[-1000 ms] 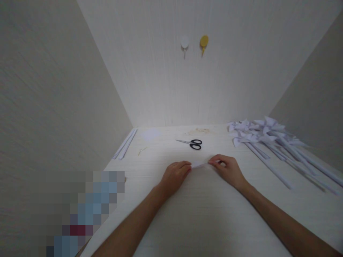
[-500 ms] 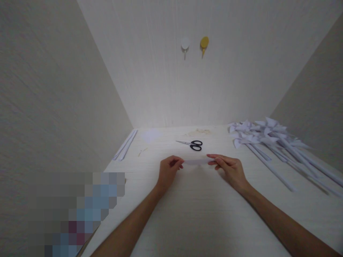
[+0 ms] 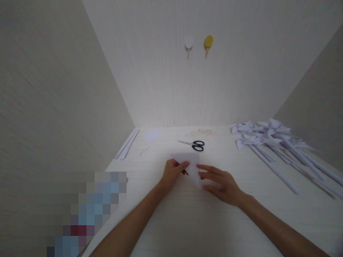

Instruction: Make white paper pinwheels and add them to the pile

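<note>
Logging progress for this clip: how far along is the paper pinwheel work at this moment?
Done: a pile of finished white pinwheels lies at the table's right. In hand: the left hand pinches a white paper piece, with the right hand flat beside it. Left: this piece is unshaped; spare white sticks and scissors lie untouched.

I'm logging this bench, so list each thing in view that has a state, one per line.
left hand: pinching the paper's near edge
right hand: fingers spread flat beside the paper
paper sheet: white, held between the hands, partly lifted
scissors: closed, lying on the table
paper pinwheels: finished, piled at the right
paper strips: lying by the left wall
</note>
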{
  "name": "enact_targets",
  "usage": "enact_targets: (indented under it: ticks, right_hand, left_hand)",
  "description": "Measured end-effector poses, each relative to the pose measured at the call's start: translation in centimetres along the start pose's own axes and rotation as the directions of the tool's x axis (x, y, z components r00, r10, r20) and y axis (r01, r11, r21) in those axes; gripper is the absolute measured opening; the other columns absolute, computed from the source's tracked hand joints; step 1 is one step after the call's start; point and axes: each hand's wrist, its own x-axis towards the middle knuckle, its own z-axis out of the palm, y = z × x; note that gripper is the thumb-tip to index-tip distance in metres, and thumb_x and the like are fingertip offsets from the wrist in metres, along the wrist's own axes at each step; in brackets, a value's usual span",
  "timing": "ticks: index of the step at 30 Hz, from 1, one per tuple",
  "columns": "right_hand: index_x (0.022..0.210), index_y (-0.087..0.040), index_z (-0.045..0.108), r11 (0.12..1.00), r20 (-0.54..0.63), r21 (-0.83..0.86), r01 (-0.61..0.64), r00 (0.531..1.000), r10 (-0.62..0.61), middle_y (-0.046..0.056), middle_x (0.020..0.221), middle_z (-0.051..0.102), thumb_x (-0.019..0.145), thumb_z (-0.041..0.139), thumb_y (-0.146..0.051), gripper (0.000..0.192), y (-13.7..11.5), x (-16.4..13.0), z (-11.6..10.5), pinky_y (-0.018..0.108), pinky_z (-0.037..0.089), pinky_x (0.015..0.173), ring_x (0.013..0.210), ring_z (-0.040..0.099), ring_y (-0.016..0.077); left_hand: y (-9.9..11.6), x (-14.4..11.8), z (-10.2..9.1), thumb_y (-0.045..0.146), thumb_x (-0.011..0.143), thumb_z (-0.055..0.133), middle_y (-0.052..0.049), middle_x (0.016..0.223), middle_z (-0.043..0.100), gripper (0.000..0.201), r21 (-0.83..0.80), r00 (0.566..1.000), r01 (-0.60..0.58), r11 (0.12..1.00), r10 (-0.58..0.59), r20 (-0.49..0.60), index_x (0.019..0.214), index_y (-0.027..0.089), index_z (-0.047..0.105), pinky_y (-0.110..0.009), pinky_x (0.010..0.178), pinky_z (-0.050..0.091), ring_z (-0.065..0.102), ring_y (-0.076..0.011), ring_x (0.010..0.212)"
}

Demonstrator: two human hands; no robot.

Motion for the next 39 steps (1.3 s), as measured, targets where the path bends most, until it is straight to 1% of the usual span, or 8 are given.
enact_targets:
  ticks: [3, 6, 10, 17, 25, 29, 34, 39]
  right_hand:
    - [0.089, -0.019, 0.054, 0.922, -0.18, 0.283, -0.263, 0.93, 0.321, 0.009, 0.094, 0.062, 0.074, 0.053, -0.033, 0.021, 0.3, 0.4, 0.4, 0.023, 0.048, 0.049, 0.059, 0.059, 0.0108]
    - [0.072, -0.018, 0.049, 0.731, -0.007, 0.492, -0.473, 0.838, 0.546, -0.004, 0.05, 0.054, 0.072, 0.053, -0.041, 0.024, 0.7, 0.7, 0.9, 0.018, 0.036, 0.034, 0.037, 0.047, 0.0076]
    - [0.057, -0.017, 0.046, 0.631, 0.146, 0.495, -0.596, 0.774, 0.617, -0.007, 0.035, 0.045, 0.073, 0.05, -0.045, 0.032, 0.9, 0.8, 1.0, 0.017, 0.024, 0.029, 0.027, 0.034, 0.0047]
    - [0.052, -0.017, 0.045, 0.555, 0.225, 0.55, -0.624, 0.75, 0.621, -0.007, 0.032, 0.045, 0.068, 0.053, -0.046, 0.035, 0.8, 1.0, 0.4, 0.017, 0.021, 0.028, 0.025, 0.032, 0.004]
    - [0.049, -0.015, 0.047, 0.488, 0.23, 0.62, -0.615, 0.736, 0.636, -0.005, 0.035, 0.048, 0.065, 0.058, -0.046, 0.036, 0.9, 1.2, 0.5, 0.017, 0.023, 0.03, 0.027, 0.036, 0.0041]
    - [0.05, -0.015, 0.05, 0.41, 0.186, 0.716, -0.565, 0.72, 0.668, -0.003, 0.04, 0.051, 0.065, 0.059, -0.045, 0.035, 1.3, 1.1, 0.5, 0.018, 0.026, 0.034, 0.032, 0.04, 0.0049]
    - [0.053, -0.015, 0.052, 0.397, 0.13, 0.769, -0.501, 0.73, 0.671, -0.002, 0.044, 0.052, 0.067, 0.06, -0.041, 0.031, 1.5, 1.2, 0.6, 0.02, 0.028, 0.038, 0.037, 0.04, 0.0051]
    - [0.061, -0.014, 0.055, 0.418, 0.095, 0.757, -0.502, 0.718, 0.689, -0.005, 0.046, 0.046, 0.066, 0.062, -0.038, 0.025, 1.7, 1.2, 0.6, 0.02, 0.023, 0.04, 0.039, 0.036, 0.0044]
  left_hand:
    - [0.1, -0.2, 0.1, 0.034, 0.058, 0.066, -0.001, 0.043, 0.056, 0.026, 0.001, 0.997, 0.041, 0.999, -0.041, 0.062, 0.05, 0.011, 0.058, -0.019, 0.041, 0.038, 0.047, -0.008, 0.039]
    - [0.2, -0.5, 0.6, 0.034, 0.054, 0.068, -0.003, 0.049, 0.06, 0.024, -0.009, 0.977, 0.103, 0.995, -0.1, 0.187, 0.052, 0.011, 0.06, -0.021, 0.042, 0.041, 0.05, -0.0096, 0.042]
    - [0.3, -0.7, 0.9, 0.031, 0.053, 0.069, -0.002, 0.055, 0.062, 0.021, 0.0, 0.962, 0.104, 0.995, -0.101, 0.255, 0.058, 0.011, 0.062, -0.021, 0.044, 0.041, 0.052, -0.0099, 0.046]
    - [0.4, 0.1, 0.0, 0.029, 0.06, 0.064, 0.003, 0.041, 0.052, 0.023, 0.031, 1.0, -0.025, 0.999, 0.025, -0.004, 0.049, 0.013, 0.053, -0.018, 0.042, 0.035, 0.044, -0.0059, 0.039]
    - [0.2, 0.1, -0.5, 0.048, 0.072, 0.047, 0.0, 0.048, 0.055, 0.039, -0.124, 1.0, -0.028, 0.992, 0.026, -0.011, 0.056, 0.012, 0.053, -0.019, 0.041, 0.036, 0.051, -0.0088, 0.042]
    - [0.3, 0.1, -0.4, 0.055, 0.072, 0.041, -0.003, 0.052, 0.058, 0.046, -0.144, 0.997, -0.006, 0.99, 0.018, 0.079, 0.063, 0.012, 0.055, -0.02, 0.041, 0.036, 0.053, -0.0104, 0.044]
    - [-0.2, -0.4, 0.3, 0.043, 0.06, 0.062, 0.001, 0.049, 0.054, 0.032, 0.058, 0.944, 0.02, 0.998, -0.038, 0.326, 0.056, 0.012, 0.055, -0.018, 0.043, 0.035, 0.046, -0.0065, 0.042]
    - [-0.4, -0.6, 0.6, 0.038, 0.058, 0.064, 0.002, 0.05, 0.053, 0.028, 0.088, 0.943, 0.041, 0.995, -0.068, 0.327, 0.054, 0.012, 0.054, -0.019, 0.045, 0.035, 0.045, -0.0061, 0.044]
